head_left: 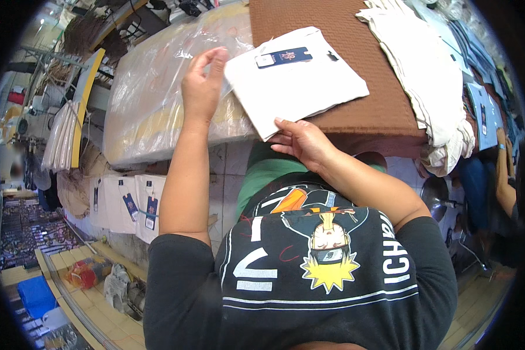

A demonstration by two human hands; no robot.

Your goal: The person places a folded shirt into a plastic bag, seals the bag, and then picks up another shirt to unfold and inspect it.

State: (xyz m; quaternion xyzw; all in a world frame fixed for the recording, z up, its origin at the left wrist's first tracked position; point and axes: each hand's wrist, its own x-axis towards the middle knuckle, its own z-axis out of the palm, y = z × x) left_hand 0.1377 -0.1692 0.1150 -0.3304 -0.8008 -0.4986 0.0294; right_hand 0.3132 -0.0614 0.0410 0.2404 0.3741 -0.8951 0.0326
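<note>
A folded white garment [309, 81] lies tilted on the brown textured cover of the table, with a dark blue hang tag [284, 57] on top and a small black clip-like piece near its far right edge. My right hand [306, 143] grips its near corner, thumb on top and fingers underneath. Just left of the garment, my left hand [203, 87] is raised over the plastic-covered part of the table. Its fingers are curled, with the fingertips close to the thumb. Whether anything thin is between them cannot be made out.
Clear plastic sheeting [157, 87] covers the table's left part. A stack of cream garments [405, 76] runs along the right, with blue tagged garments [482, 114] beyond it. Tagged pale garments [149, 204] sit low at left. Another person's arm [504, 175] shows at far right.
</note>
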